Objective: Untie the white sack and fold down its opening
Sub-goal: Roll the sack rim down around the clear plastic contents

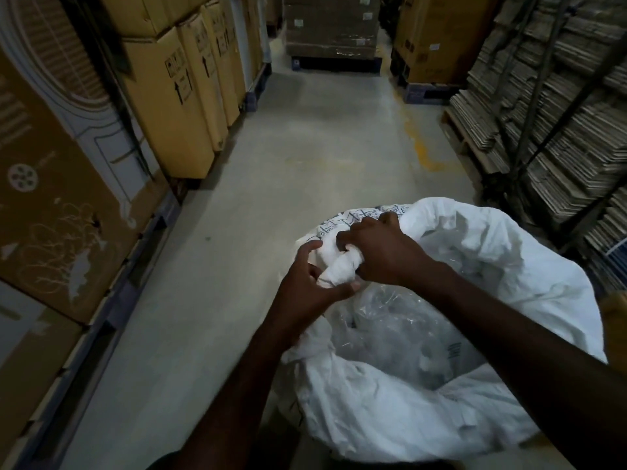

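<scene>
A: Hands?
B: I see both arms reach fwd over the white sack [424, 418], low right on the floor [271, 164]. Left hand [310, 286] curls under the knot [341, 268], thumb pressed on it. Right hand [380, 249] is closed on it from above.
A: Hidden?
B: Right fingertips buried in cloth; clear plastic [390, 334] inside is blurry.
A: Beyond?
B: Cartons [176, 106] left, flat cardboard stacks [559, 130] right.

Left hand [310, 278] and right hand [380, 251] clenched (arms outstretched).

One head-worn wide-angle view looks forward and down, close above both forearms, along a warehouse aisle floor [305, 137].
</scene>
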### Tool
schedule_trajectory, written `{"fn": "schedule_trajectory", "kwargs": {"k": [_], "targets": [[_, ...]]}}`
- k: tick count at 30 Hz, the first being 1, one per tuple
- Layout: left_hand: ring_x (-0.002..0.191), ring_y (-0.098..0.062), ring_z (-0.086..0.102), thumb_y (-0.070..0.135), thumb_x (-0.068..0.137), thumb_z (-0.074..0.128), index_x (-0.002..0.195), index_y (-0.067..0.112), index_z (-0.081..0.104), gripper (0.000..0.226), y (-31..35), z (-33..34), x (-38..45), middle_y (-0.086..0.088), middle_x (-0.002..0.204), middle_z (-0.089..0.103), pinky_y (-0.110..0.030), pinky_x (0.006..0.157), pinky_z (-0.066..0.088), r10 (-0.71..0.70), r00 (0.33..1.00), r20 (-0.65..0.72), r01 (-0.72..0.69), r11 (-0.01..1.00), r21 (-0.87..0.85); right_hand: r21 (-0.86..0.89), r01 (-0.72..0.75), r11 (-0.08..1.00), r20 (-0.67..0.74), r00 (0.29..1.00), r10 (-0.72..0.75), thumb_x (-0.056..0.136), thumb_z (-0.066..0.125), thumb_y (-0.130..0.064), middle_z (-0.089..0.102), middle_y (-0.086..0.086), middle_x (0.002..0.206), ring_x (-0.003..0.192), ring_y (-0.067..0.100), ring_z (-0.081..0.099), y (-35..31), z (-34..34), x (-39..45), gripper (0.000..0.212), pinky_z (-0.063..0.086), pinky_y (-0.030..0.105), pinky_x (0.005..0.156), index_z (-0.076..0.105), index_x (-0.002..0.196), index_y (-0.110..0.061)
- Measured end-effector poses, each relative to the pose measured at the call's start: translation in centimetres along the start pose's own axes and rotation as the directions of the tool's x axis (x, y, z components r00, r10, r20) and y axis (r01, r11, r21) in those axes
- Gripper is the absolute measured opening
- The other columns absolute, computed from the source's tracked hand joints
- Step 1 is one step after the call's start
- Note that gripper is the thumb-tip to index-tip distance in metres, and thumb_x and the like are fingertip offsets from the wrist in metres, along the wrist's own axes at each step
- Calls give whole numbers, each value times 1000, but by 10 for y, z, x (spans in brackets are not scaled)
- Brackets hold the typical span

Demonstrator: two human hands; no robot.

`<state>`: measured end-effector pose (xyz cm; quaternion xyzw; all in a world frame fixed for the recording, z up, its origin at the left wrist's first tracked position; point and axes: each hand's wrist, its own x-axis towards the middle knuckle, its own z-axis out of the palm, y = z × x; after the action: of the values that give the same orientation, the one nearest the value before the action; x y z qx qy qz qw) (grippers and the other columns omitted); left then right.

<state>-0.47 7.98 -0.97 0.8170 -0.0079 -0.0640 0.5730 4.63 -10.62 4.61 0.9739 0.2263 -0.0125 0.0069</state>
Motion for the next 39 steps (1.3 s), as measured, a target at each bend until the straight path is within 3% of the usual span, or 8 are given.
{"fn": "schedule_trajectory", "kwargs": {"k": [6, 13, 20, 25, 27, 30, 35, 39], "targets": [[105, -11, 74, 56, 90, 78, 111, 27, 75, 36, -10, 14, 7, 16, 99, 77, -13, 76, 47, 20, 999, 49, -29, 982, 189, 13, 33, 999, -2, 999, -33, 77, 69, -33, 65, -8, 95, 106, 23, 65, 9, 5, 15, 20, 35, 48, 95, 62, 96, -31], [99, -18, 80, 70, 99, 59, 106, 23, 81, 53, -5, -16, 16, -1, 101, 83, -37, 88, 63, -78, 997, 21, 81, 951, -298, -127, 108, 986, -514, 843, -159, 78, 74, -4, 51, 17, 153, 141, 38, 49, -3, 9, -12, 66, 21, 64, 126, 62, 142, -17], [111, -30, 73, 10, 102, 66, 116, 12, 72, 16, -23, -10, 30, -18, 121, 76, -40, 99, 57, -280, 957, 75, 246, 645, -724, -36, 50, 998, -249, 967, -57, 97, 65, -20, 26, -3, 174, 164, 25, 17, -10, 68, -10, 79, 10, 73, 125, 27, 165, -36], [115, -25, 68, 32, 102, 71, 140, 17, 60, 42, -15, -16, 26, -18, 137, 69, -37, 103, 55, -326, 945, 25, 309, 865, -395, -60, 153, 986, -221, 962, -162, 78, 59, -10, 65, -2, 128, 136, 25, 54, -7, 66, 14, 68, 14, 79, 120, 57, 143, -29], [119, -31, 66, 64, 96, 65, 148, 27, 48, 66, -8, -16, 8, -13, 136, 67, -42, 104, 53, -227, 968, -102, 241, 959, 148, -26, 155, 988, -161, 974, -157, 78, 57, -12, 69, -2, 110, 123, 27, 61, -6, 63, 21, 56, 11, 78, 121, 66, 131, -28], [117, -35, 61, 84, 91, 52, 146, 26, 46, 80, 7, -10, -33, -11, 127, 62, -47, 96, 48, 126, 966, -224, 119, 556, 823, -79, 80, 994, -26, 996, -83, 83, 56, -19, 72, -4, 108, 122, 25, 60, -10, 54, 35, 45, 10, 70, 125, 67, 124, -31], [129, -38, 62, 62, 98, 65, 163, 18, 23, 88, 2, 6, -40, -16, 142, 59, -44, 103, 49, -169, 983, -66, 170, 725, 667, -2, -10, 1000, 19, 1000, 10, 73, 38, -27, 77, 8, 100, 105, 33, 70, -20, 45, 51, 47, 38, 45, 106, 75, 102, -24], [120, -30, 68, 36, 89, 78, 136, 20, 57, 54, -11, -4, -19, -7, 130, 71, -35, 98, 52, -237, 970, -52, 243, 953, 183, 22, -84, 996, 29, 996, 83, 85, 44, -27, 76, 11, 121, 122, 32, 67, -25, 48, 59, 50, 27, 53, 122, 71, 127, -24]]}}
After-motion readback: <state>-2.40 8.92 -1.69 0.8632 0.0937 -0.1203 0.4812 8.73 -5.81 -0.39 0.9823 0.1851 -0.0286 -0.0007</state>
